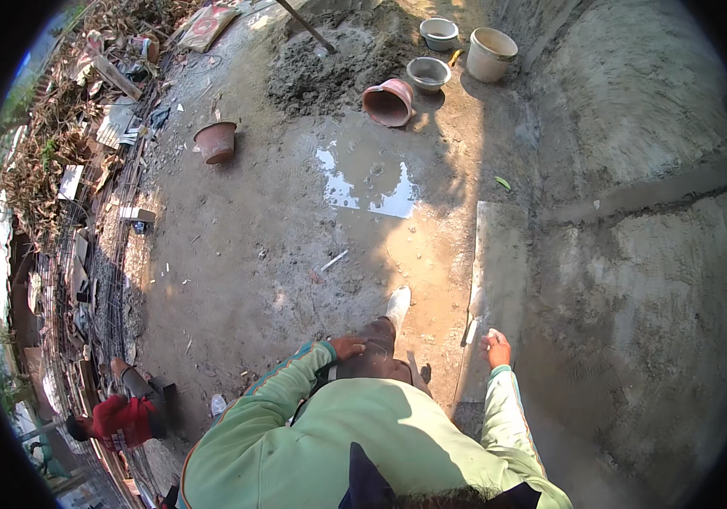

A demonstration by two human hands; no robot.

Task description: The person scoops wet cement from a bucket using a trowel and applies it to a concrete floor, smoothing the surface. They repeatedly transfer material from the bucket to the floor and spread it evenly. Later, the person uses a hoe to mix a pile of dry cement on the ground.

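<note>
My left hand (348, 346) rests on the dark-trousered thigh (372, 360), its fingers lying flat with nothing in them. My right hand (496, 349) is held out over a long, flat grey strip (503, 246) that runs beside the wall. Its fingers are curled inward, and I cannot make out what they hold, if anything. Just left of that hand, a small pale stick-like piece (471, 331) lies at the edge of the strip. Grey, partly damp plaster covers the wall (635, 280) on the right.
A mound of wet mortar (338, 72) with a long handle (305, 25) in it lies ahead, near a puddle (372, 182). Tubs stand around: a tipped pink one (389, 103), a cream bucket (491, 55), a reddish one (216, 142). Debris (83, 170) and another person (126, 416) are left.
</note>
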